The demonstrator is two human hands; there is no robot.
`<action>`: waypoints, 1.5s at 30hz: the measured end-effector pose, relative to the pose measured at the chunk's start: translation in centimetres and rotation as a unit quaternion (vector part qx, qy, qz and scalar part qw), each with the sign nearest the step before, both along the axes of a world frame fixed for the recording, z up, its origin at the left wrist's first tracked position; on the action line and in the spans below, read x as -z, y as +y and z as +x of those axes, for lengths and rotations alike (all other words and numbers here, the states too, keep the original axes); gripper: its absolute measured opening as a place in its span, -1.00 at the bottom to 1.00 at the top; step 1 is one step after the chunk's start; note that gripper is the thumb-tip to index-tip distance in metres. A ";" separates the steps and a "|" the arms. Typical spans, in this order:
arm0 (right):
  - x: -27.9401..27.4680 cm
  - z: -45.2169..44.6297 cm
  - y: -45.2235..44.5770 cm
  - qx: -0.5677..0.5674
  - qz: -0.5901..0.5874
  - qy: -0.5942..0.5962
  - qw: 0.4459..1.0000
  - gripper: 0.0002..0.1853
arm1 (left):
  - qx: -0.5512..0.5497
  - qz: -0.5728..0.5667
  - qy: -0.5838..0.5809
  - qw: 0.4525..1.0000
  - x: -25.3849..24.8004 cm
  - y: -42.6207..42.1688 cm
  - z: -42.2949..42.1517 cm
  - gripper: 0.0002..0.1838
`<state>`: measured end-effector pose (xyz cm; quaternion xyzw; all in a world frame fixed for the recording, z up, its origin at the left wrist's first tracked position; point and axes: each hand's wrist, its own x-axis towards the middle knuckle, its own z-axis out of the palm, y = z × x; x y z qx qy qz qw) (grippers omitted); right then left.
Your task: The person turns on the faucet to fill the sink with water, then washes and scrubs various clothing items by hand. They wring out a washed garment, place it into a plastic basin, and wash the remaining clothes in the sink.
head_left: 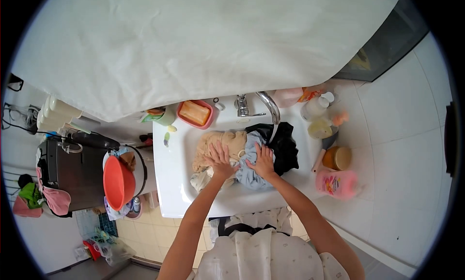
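The sink (167,197) holds the beige cloth (201,151), the blue cloth (254,178) and the black cloth (286,147), bunched side by side; the black one lies beneath the tap (270,105). The person's left hand (221,163) lies on the beige cloth, its grip unclosed, fingers spread. The right hand (263,162) lies on the blue cloth, its grip likewise spread. The soap (194,112) sits in the dish (198,126) at the sink's back rim, left of the tap. To the right stand the jar (337,158) and the pink bottle (334,184).

Clothes (249,145) in sink (172,183), tap (241,105) bhd, bottles (334,184) R.
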<state>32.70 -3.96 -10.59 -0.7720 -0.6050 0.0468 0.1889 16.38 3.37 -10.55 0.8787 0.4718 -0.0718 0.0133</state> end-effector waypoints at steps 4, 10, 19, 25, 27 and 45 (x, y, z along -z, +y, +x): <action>-0.2 0.0 0.3 0.006 -0.010 0.018 1.000 -0.20 | 0.006 0.038 -0.040 0.998 0.6 0.0 -0.3 0.12; -0.1 -0.7 -0.4 0.072 -0.021 0.049 0.996 -0.18 | -0.007 0.044 -0.060 0.997 -0.2 -0.8 -0.6 -0.01; -5.7 -1.5 -4.1 0.171 -0.122 0.255 0.944 0.07 | 0.011 0.081 -0.159 0.984 0.2 -6.0 -3.1 -0.23; -3.4 -2.0 -6.8 0.171 -0.030 0.227 0.958 -0.01 | 0.005 -0.005 -0.239 0.971 -1.1 -7.4 -5.1 -0.23; -3.4 -1.4 -7.3 0.131 -0.058 0.191 0.971 -0.13 | -0.006 -0.026 -0.246 0.969 -1.1 -7.6 -5.2 -0.27; -4.5 -7.4 -1.7 -0.002 0.002 -0.077 0.997 -0.31 | -0.032 -0.071 -0.283 0.956 -3.0 -5.2 -6.7 -0.20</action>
